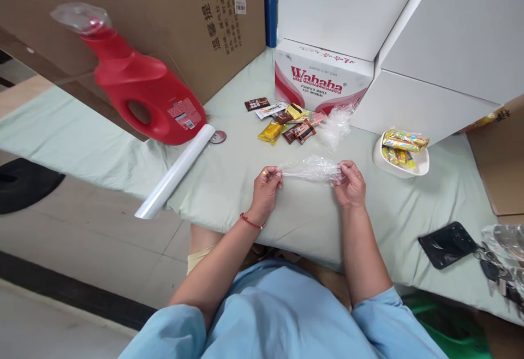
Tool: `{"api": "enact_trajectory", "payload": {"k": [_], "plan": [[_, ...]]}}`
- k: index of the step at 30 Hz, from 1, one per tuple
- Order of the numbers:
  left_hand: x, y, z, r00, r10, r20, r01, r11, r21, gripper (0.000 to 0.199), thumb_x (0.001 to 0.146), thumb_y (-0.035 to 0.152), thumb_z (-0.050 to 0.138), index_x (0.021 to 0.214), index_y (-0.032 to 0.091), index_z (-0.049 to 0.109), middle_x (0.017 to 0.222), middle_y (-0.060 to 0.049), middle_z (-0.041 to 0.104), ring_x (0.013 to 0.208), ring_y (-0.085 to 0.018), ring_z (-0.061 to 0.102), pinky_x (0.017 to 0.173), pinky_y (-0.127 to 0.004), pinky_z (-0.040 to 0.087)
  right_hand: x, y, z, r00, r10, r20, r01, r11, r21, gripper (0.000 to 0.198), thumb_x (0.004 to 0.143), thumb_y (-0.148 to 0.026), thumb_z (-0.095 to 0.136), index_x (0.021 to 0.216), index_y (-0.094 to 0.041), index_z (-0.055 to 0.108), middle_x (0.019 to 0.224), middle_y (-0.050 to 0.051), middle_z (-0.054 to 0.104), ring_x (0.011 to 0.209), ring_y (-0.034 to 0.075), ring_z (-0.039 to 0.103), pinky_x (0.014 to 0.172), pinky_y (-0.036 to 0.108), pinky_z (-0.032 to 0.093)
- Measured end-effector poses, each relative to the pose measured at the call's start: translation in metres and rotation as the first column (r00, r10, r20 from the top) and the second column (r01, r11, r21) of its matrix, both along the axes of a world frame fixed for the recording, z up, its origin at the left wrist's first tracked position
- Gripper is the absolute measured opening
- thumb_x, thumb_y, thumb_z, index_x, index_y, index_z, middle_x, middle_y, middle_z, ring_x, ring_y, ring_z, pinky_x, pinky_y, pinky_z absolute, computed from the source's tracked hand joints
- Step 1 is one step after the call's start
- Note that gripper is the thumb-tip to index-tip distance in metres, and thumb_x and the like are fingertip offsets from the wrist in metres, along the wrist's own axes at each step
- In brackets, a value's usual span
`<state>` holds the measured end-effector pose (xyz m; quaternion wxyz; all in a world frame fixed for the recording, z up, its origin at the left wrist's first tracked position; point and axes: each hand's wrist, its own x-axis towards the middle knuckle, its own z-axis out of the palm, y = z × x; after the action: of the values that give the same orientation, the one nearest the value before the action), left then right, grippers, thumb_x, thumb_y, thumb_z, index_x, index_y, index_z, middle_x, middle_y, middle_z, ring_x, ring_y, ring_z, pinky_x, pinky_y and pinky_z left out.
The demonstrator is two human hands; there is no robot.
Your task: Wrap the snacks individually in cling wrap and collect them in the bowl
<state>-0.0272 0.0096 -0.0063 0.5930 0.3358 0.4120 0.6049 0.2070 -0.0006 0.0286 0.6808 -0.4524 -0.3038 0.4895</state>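
Observation:
Between my two hands a crumpled piece of clear plastic wrap (309, 170) is stretched sideways, just above the cloth. My left hand (267, 186) pinches its left end, and my right hand (350, 183) grips the right end. Another loose bunch of clear plastic (336, 129) lies beyond it. A little farther back sit several small wrapped snacks, among them a yellow packet (271, 132) and a brown packet (305, 131). To the left, a roll of plastic film (176, 172) lies slantwise, partly over the table's front edge.
A red jug (151, 89), its top covered in clear plastic, stands by a large cardboard box (172, 15). A Wahaha carton (321, 78) and white boxes stand behind. On the right are a white bowl (403, 171) of wrapped snacks, a black pouch (447, 244) and keys (497, 271).

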Motion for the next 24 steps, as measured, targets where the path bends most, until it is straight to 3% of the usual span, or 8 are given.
{"api": "enact_trajectory", "payload": {"k": [2, 5, 7, 11, 14, 17, 20, 24], "plan": [[-0.003, 0.002, 0.000, 0.999, 0.007, 0.044, -0.008, 1.000, 0.012, 0.033, 0.082, 0.042, 0.084, 0.093, 0.023, 0.059, 0.093, 0.000, 0.066, 0.074, -0.009, 0.060, 0.068, -0.023, 0.051, 0.004, -0.007, 0.004, 0.974, 0.198, 0.112, -0.209, 0.973, 0.096, 0.026, 0.069, -0.048, 0.085, 0.069, -0.026, 0.072, 0.069, 0.000, 0.057, 0.062, 0.015, 0.048, 0.057, 0.029, 0.041], [-0.007, 0.005, 0.000, 0.987, 0.026, 0.160, -0.024, 1.000, -0.018, 0.036, 0.084, 0.044, 0.083, 0.095, 0.025, 0.054, 0.093, 0.000, 0.068, 0.078, -0.011, 0.063, 0.072, -0.024, 0.053, 0.009, -0.015, 0.006, 0.773, 0.560, 0.296, -0.603, 0.794, 0.073, 0.037, 0.073, -0.060, 0.085, 0.068, -0.024, 0.076, 0.071, 0.005, 0.062, 0.068, 0.020, 0.055, 0.067, 0.037, 0.047], [-0.008, 0.007, -0.001, 0.977, 0.047, 0.207, -0.040, 0.999, -0.037, 0.039, 0.083, 0.044, 0.084, 0.095, 0.025, 0.052, 0.089, 0.001, 0.067, 0.078, -0.011, 0.063, 0.071, -0.023, 0.052, 0.008, -0.016, 0.004, 0.706, 0.641, 0.300, -0.680, 0.733, 0.035, 0.041, 0.080, -0.063, 0.081, 0.073, -0.023, 0.079, 0.072, 0.005, 0.064, 0.065, 0.018, 0.052, 0.065, 0.036, 0.045], [-0.002, 0.002, -0.004, 0.985, 0.057, 0.161, -0.054, 0.998, -0.019, 0.039, 0.086, 0.048, 0.082, 0.097, 0.025, 0.052, 0.088, 0.003, 0.065, 0.076, -0.011, 0.062, 0.069, -0.022, 0.051, -0.008, -0.008, -0.003, 0.866, 0.456, 0.206, -0.470, 0.883, 0.020, 0.045, 0.091, -0.068, 0.069, 0.095, -0.025, 0.079, 0.081, 0.004, 0.066, 0.067, 0.016, 0.052, 0.062, 0.031, 0.044], [0.005, -0.004, -0.006, 0.998, 0.053, -0.018, -0.052, 0.998, 0.034, 0.034, 0.094, 0.052, 0.074, 0.101, 0.025, 0.055, 0.084, 0.003, 0.062, 0.069, -0.011, 0.057, 0.065, -0.023, 0.050, -0.022, -0.005, -0.008, 0.796, 0.507, 0.331, -0.520, 0.852, -0.055, 0.059, 0.087, -0.076, 0.069, 0.118, -0.026, 0.075, 0.106, 0.007, 0.073, 0.089, 0.020, 0.062, 0.077, 0.033, 0.052], [0.008, -0.006, -0.005, 0.988, 0.070, -0.136, -0.061, 0.996, 0.069, 0.034, 0.096, 0.053, 0.070, 0.104, 0.024, 0.056, 0.080, 0.004, 0.059, 0.068, -0.012, 0.056, 0.064, -0.024, 0.050, -0.027, -0.006, -0.012, 0.673, 0.591, 0.446, -0.590, 0.792, -0.158, 0.050, 0.082, -0.067, 0.080, 0.109, -0.024, 0.075, 0.101, 0.005, 0.073, 0.091, 0.020, 0.064, 0.083, 0.034, 0.052], [0.005, -0.007, 0.000, 0.996, 0.068, -0.063, -0.068, 0.998, 0.000, 0.042, 0.090, 0.054, 0.076, 0.109, 0.025, 0.053, 0.085, 0.004, 0.059, 0.069, -0.012, 0.058, 0.064, -0.025, 0.051, -0.027, -0.005, -0.016, 0.713, 0.522, 0.467, -0.498, 0.847, -0.187, 0.038, 0.085, -0.060, 0.078, 0.090, -0.023, 0.073, 0.079, 0.000, 0.065, 0.072, 0.015, 0.056, 0.071, 0.030, 0.048], [0.002, -0.011, 0.006, 0.995, -0.066, 0.072, 0.076, 0.986, -0.146, 0.048, 0.085, 0.058, 0.078, 0.110, 0.023, 0.056, 0.098, -0.001, 0.067, 0.077, -0.013, 0.067, 0.075, -0.031, 0.058, -0.028, -0.003, -0.016, 0.820, 0.408, 0.402, -0.383, 0.912, -0.145, 0.040, 0.085, -0.063, 0.077, 0.086, -0.024, 0.067, 0.077, -0.001, 0.061, 0.069, 0.015, 0.052, 0.068, 0.029, 0.047]]}}
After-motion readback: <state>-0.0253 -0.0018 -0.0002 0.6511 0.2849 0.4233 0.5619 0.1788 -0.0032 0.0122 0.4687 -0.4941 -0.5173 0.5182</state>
